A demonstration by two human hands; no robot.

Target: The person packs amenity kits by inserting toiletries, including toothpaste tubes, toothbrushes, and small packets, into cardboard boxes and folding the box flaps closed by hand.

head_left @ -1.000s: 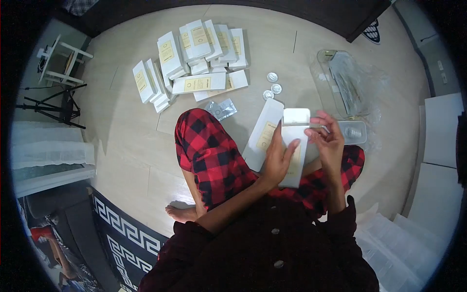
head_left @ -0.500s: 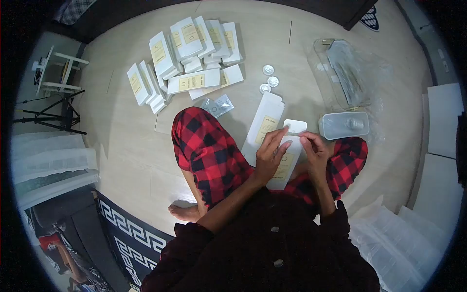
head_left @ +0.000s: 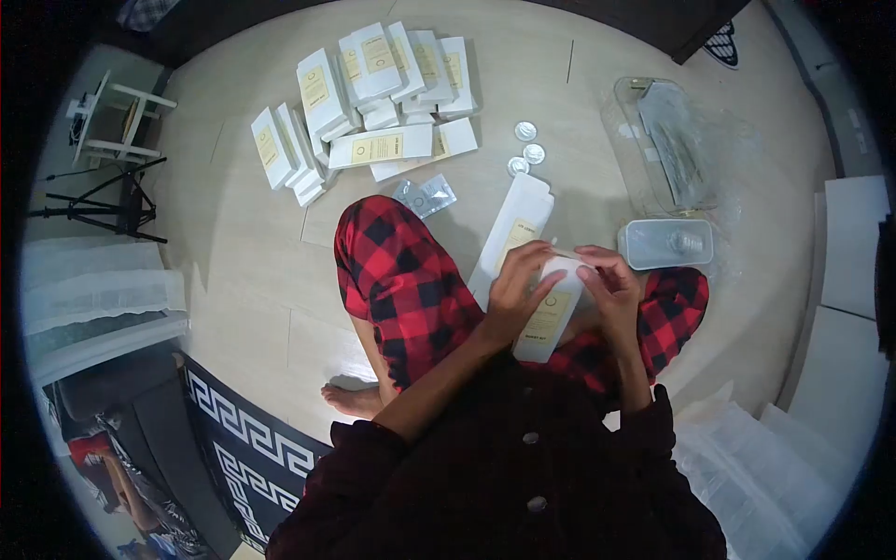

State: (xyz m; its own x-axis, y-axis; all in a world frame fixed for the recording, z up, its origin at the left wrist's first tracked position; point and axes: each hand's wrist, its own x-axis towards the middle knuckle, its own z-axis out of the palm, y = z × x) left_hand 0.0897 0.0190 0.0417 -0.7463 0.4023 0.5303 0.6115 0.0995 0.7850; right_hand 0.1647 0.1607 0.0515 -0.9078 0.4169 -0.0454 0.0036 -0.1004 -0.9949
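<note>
A narrow white box with a cream label stands tilted in my lap between my knees. My left hand grips its upper left side, with thumb and fingers at the top end. My right hand is closed on the upper right corner. The fingers of both hands meet at the top flap, which they mostly hide. Just beyond my left hand, a second white box with an end flap up lies on the floor.
A heap of labelled white boxes is at the far left, with a small clear packet nearer. Round silvery discs lie ahead. To the right are a translucent tub and a larger clear container with plastic bags.
The top flap, raised and visible before, has folded down toward the box's opening under my fingers. The view has shifted slightly.
</note>
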